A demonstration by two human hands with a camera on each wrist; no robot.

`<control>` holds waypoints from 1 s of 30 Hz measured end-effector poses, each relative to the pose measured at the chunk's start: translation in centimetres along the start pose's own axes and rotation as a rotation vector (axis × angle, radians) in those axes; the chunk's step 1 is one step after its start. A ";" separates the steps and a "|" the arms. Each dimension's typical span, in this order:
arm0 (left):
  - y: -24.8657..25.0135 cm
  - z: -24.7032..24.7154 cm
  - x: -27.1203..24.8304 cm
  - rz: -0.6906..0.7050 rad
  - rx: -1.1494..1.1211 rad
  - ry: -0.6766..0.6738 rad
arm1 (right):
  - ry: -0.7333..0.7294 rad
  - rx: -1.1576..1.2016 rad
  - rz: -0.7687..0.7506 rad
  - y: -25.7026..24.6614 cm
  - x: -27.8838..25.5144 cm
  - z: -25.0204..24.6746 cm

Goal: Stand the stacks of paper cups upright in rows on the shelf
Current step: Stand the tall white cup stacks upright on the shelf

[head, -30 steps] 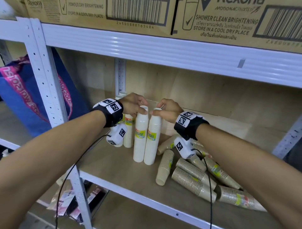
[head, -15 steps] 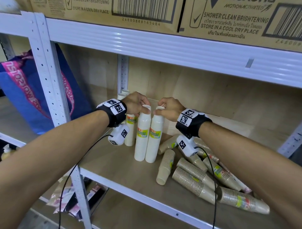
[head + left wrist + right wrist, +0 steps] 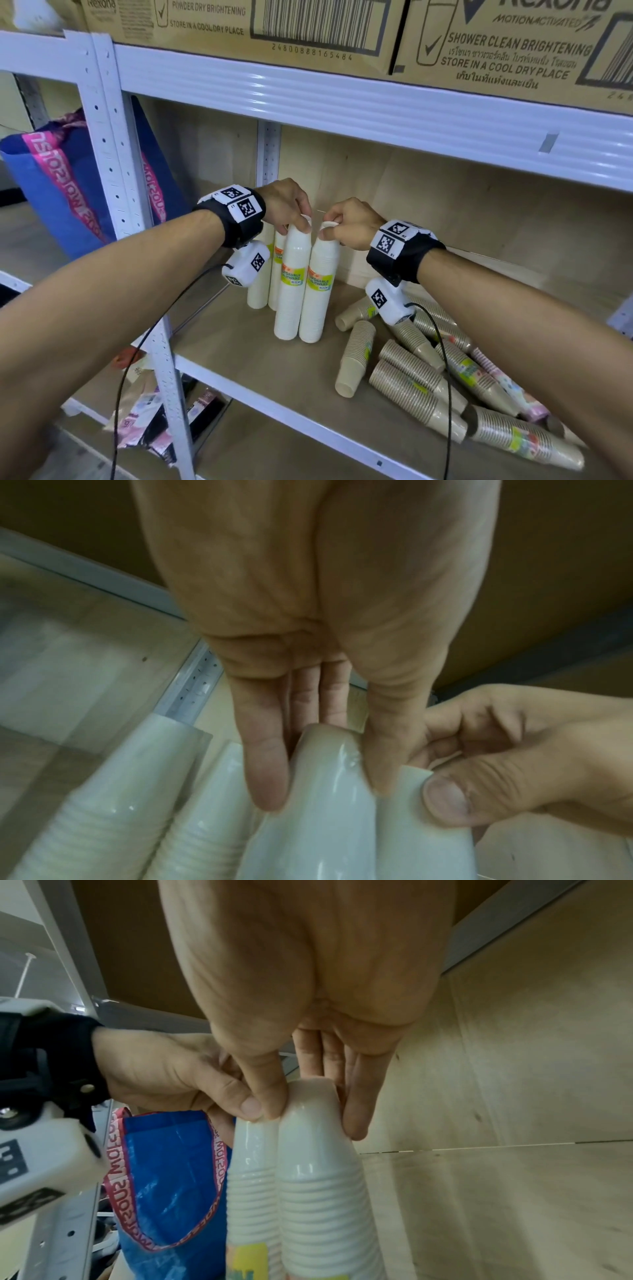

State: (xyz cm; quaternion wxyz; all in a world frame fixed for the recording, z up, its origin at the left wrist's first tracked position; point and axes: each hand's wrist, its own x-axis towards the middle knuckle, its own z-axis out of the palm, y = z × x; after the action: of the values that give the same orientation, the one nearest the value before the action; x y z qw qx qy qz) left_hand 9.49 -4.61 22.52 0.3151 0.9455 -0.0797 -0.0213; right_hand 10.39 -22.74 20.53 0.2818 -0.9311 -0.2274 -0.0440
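left hand [image 3: 286, 202] pinches white stack [image 3: 291, 284] top | right hand [image 3: 352, 222] pinches neighbour stack [image 3: 317, 291]

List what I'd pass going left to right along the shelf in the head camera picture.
Blue bag → white shelf post → left hand → right hand → pile of brown cup stacks lying down.

At the centre of the frame the right hand [image 3: 308, 1010] pinches the top of a white cup stack [image 3: 325, 1191] between thumb and fingers. From the left, the left hand [image 3: 171, 1074] grips a second white stack [image 3: 251, 1185] touching it. A blue bag [image 3: 171, 1177] sits lower left.
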 end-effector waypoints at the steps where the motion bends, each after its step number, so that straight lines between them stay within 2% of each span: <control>1: -0.2 -0.5 -0.1 -0.007 0.001 0.009 | 0.004 0.009 -0.006 -0.4 0.3 0.2; 15: -5.9 -4.2 -1.6 -0.066 0.031 0.128 | 0.029 0.078 -0.060 -4.6 3.7 4.8; 30: -7.8 -3.9 -1.4 -0.094 0.017 0.121 | 0.014 0.053 -0.075 -5.5 4.5 5.6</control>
State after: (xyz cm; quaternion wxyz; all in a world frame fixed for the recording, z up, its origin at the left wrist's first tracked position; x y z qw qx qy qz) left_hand 9.58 4.06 20.91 0.3099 0.9504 -0.0162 0.0215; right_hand 11.68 -13.82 19.56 0.3062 -0.9137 -0.2614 -0.0548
